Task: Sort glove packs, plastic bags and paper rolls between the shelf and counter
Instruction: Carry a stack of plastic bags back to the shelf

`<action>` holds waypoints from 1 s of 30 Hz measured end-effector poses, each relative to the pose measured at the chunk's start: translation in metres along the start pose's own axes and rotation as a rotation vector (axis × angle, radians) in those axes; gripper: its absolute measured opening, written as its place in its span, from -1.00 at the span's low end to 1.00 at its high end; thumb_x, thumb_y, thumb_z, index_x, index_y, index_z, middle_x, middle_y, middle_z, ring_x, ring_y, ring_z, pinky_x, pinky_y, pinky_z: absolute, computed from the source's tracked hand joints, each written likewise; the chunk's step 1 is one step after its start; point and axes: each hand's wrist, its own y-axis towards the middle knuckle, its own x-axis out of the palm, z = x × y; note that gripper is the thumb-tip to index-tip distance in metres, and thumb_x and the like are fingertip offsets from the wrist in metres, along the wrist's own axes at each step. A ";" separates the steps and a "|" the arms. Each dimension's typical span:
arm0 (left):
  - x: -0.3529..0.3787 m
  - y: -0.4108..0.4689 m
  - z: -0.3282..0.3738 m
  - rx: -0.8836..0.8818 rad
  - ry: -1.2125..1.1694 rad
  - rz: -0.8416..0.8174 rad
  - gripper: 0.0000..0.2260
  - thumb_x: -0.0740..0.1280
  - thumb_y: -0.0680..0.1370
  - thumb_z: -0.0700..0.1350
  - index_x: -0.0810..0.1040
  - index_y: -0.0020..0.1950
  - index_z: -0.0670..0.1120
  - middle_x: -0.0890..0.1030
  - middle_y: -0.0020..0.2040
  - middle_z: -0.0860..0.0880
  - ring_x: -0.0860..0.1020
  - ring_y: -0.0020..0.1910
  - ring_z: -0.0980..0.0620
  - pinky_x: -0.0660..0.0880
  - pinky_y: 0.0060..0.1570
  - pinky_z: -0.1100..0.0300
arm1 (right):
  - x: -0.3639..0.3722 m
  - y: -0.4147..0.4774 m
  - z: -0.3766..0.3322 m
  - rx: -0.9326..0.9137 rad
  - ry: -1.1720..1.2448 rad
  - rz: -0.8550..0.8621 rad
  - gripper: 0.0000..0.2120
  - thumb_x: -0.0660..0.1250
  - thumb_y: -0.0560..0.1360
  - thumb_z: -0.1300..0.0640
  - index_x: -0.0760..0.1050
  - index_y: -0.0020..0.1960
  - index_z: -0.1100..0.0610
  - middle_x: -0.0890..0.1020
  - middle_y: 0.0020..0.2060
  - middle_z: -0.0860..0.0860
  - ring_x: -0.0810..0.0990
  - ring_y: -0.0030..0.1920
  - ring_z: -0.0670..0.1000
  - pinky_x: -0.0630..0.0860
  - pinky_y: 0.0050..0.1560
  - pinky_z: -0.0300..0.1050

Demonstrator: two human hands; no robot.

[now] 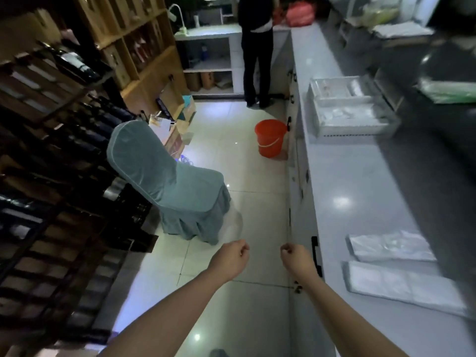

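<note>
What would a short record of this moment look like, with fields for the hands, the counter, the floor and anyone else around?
left hand: loosely curled over the floor, nothing clearly held
right hand: curled the same way, beside the counter edge
counter: pale top on the right, bearing two flat plastic bags near the hands and a wire tray of clear packs farther along
floor: covered chair on the left, red bucket by the counter base
shelving: dark rack with bottles on the left
other person: standing at the far end, facing away
</note>
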 end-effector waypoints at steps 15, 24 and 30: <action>0.020 0.202 0.149 0.667 0.110 -0.454 -0.76 0.20 0.67 -0.14 0.61 0.22 -0.15 0.66 0.07 -0.12 0.60 0.02 -0.06 0.51 -0.04 0.17 | -0.092 0.020 0.020 0.506 0.231 0.609 -0.80 0.16 0.54 0.17 0.56 -0.09 0.09 0.64 -0.15 -0.02 0.55 -0.15 0.01 0.42 -0.18 -0.15; 0.078 0.200 0.249 0.919 0.201 -0.570 -0.76 0.20 0.63 -0.03 0.58 0.22 -0.01 0.64 0.08 0.00 0.60 -0.02 0.01 0.57 -0.01 0.13 | -0.121 -0.027 0.078 0.758 0.331 0.837 -0.81 0.16 0.53 0.16 0.52 -0.18 0.03 0.57 -0.24 -0.07 0.51 -0.20 0.00 0.42 -0.25 -0.14; 0.116 0.191 0.295 0.952 0.274 -0.564 -0.79 0.22 0.61 -0.03 0.60 0.15 -0.01 0.65 0.05 0.03 0.59 -0.01 0.04 0.58 0.03 0.08 | -0.138 -0.033 0.116 0.870 0.410 0.851 -0.81 0.14 0.52 0.16 0.51 -0.16 0.06 0.57 -0.25 -0.06 0.51 -0.26 -0.06 0.40 -0.35 -0.18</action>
